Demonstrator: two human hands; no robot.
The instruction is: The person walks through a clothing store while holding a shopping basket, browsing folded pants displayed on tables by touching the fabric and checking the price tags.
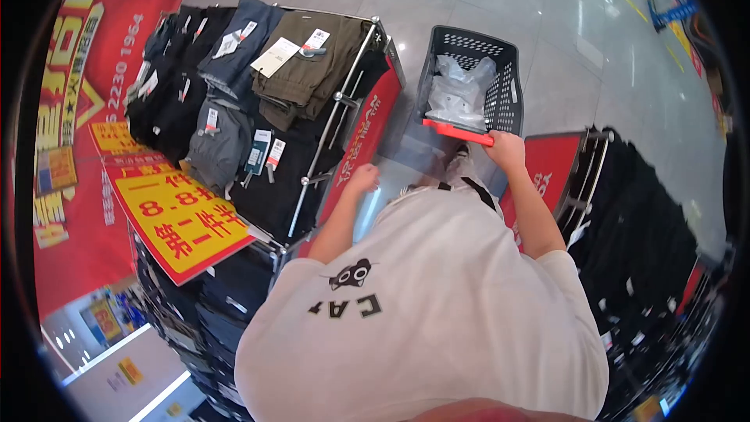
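My right hand [506,150] is closed around the red handle [457,132] of a dark grey shopping basket [506,94]. The basket has perforated walls and is in front of me. Inside it are crumpled clear plastic bags [461,94] with whitish contents I cannot make out. At my other side, my left hand [362,179] hangs near the red side panel [363,141] of a clothes stand. It is small and blurred, so its finger position is unclear. Folded dark trousers [308,62] with paper tags lie on that stand, beyond the hand.
A yellow and red price sign [183,223] juts from the stand on the left. To my right is another rack [586,176] heaped with black clothes [637,227]. Grey floor tiles [547,39] run ahead between them. A red banner [117,55] is at the far left.
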